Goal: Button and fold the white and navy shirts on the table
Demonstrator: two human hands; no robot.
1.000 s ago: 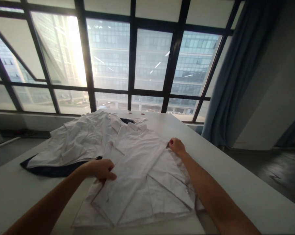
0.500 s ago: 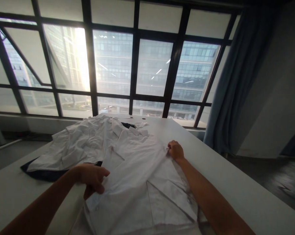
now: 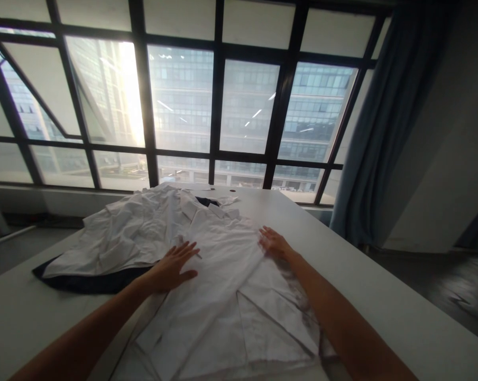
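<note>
A white collared shirt (image 3: pixel 223 280) lies spread on the table in front of me, its collar (image 3: pixel 223 211) toward the window and its lower part creased and folded over. My left hand (image 3: pixel 173 269) rests on the shirt's left side, palm down with the fingers spread. Over at the right edge, below the collar, my right hand (image 3: pixel 274 243) lies on the cloth with its fingers stretched out. Neither hand grips the fabric.
Left of the shirt is a heap of crumpled white clothing (image 3: pixel 123 233) on top of a dark cloth (image 3: pixel 88 280). The white table (image 3: pixel 354 296) reaches toward a large window (image 3: pixel 249 106). A blue curtain (image 3: pixel 382 132) hangs at the right.
My left hand has let go of the shirt's left edge and moved up and right, flattening onto it. My right hand has opened from a pinch and shifted slightly left onto the cloth.
</note>
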